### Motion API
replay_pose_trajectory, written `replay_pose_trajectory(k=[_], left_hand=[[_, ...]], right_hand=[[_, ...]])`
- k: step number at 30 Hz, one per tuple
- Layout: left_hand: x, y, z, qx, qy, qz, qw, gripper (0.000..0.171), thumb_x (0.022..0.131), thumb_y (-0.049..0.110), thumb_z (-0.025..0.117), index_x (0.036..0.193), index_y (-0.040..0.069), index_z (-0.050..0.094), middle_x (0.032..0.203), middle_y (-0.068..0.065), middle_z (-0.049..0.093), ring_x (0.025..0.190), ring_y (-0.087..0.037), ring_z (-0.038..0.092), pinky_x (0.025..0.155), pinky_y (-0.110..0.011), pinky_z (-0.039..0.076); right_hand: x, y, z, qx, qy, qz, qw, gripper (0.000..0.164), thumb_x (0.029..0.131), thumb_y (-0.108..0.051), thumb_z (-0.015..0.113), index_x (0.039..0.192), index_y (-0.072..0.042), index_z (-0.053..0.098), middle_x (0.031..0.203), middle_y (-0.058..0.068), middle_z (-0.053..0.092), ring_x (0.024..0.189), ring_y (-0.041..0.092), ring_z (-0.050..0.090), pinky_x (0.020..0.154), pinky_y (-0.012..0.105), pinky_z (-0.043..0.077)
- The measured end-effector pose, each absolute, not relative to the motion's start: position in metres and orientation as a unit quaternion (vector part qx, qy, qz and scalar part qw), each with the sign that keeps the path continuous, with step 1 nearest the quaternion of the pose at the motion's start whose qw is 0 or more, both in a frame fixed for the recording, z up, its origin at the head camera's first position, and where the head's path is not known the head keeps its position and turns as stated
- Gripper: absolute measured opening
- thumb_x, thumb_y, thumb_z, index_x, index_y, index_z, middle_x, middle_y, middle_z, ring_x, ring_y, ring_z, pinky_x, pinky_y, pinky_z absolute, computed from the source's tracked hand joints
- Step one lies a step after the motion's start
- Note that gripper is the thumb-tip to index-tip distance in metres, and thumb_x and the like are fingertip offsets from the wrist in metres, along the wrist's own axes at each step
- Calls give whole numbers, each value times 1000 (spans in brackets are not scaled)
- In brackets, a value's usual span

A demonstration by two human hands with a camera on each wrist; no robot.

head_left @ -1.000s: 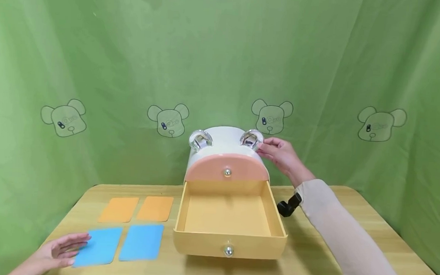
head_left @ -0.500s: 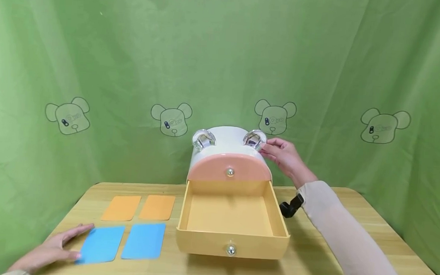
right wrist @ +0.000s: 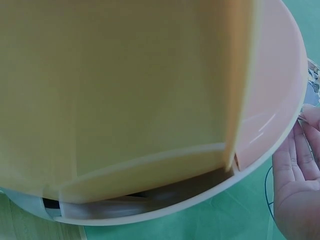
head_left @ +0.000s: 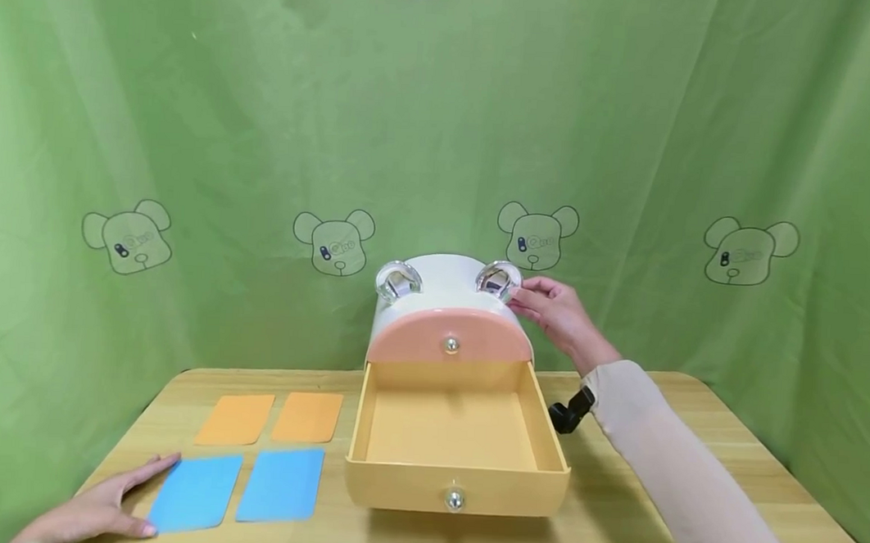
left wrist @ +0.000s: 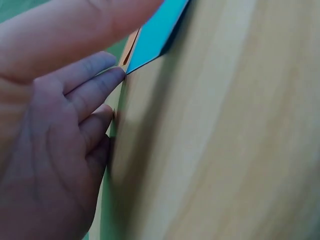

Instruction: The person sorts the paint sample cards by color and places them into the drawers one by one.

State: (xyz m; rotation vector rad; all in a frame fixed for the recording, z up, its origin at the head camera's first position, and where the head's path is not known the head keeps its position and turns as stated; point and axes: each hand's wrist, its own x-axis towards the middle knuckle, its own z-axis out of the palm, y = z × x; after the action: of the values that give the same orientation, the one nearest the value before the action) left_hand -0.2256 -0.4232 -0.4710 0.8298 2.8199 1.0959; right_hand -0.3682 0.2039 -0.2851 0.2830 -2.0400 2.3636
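My left hand (head_left: 101, 507) rests at the left edge of a blue card (head_left: 198, 493) lying on the table, thumb and forefinger spread to its two left corners. In the left wrist view, fingertips touch a corner of the blue card (left wrist: 155, 37). A second blue card (head_left: 281, 485) lies to its right. My right hand (head_left: 556, 317) pinches the silver ear (head_left: 495, 283) on the right of a white storage box (head_left: 445, 276). The box's yellow drawer (head_left: 461, 484) is pulled out, with nothing inside. Above it, the pink upper drawer (head_left: 417, 336) is closed.
Two orange cards (head_left: 235, 419) lie behind the blue ones on the wooden table (head_left: 690, 482). A green curtain (head_left: 443, 124) with bear prints surrounds the table's back and sides. On the right wrist sits a black camera (head_left: 570, 410).
My left hand's thumb and forefinger have spread apart, coming to the blue card's left corners. The right hand stays at the ear. The whole view shifts slightly.
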Motion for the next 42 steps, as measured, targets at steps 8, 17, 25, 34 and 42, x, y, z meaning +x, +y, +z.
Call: replay_pose_trajectory(k=[8,17,25,34,42], left_hand=[[-225,-424,-473,276,892,357,7,84,75,13,75,145,4,31,141,33,14,122,28,9,84,6,13],[-224,-423,-471,276,887,371,12,82,75,12,75,145,5,33,142,34,17,123,28,9,84,5,13],[-224,-422,-473,273,895,353,4,84,74,14,76,145,6,32,141,34,13,122,28,8,85,6,11],[-221,-418,-473,282,897,340,-6,86,73,12,75,146,5,30,142,38,12,123,27,6,84,7,11],[-224,-420,-474,274,888,368,7,85,74,9,75,145,4,30,141,36,15,121,28,9,84,7,12]], right_hand=[[-368,203,-286,90,-650,755,5,10,87,3,60,90,-6,57,86,4,66,77,12,66,80,21,54],[-367,202,-285,93,-646,758,4,12,88,4,59,88,-8,59,84,2,67,77,11,66,80,20,54],[-368,201,-285,94,-644,759,3,12,88,4,59,87,-8,59,83,2,67,77,12,66,80,21,54],[-368,201,-285,98,-643,760,3,12,87,5,59,88,-7,58,84,2,66,77,12,66,80,20,54],[-367,202,-284,95,-641,761,4,11,87,5,59,88,-7,58,84,2,66,77,11,66,80,20,54]])
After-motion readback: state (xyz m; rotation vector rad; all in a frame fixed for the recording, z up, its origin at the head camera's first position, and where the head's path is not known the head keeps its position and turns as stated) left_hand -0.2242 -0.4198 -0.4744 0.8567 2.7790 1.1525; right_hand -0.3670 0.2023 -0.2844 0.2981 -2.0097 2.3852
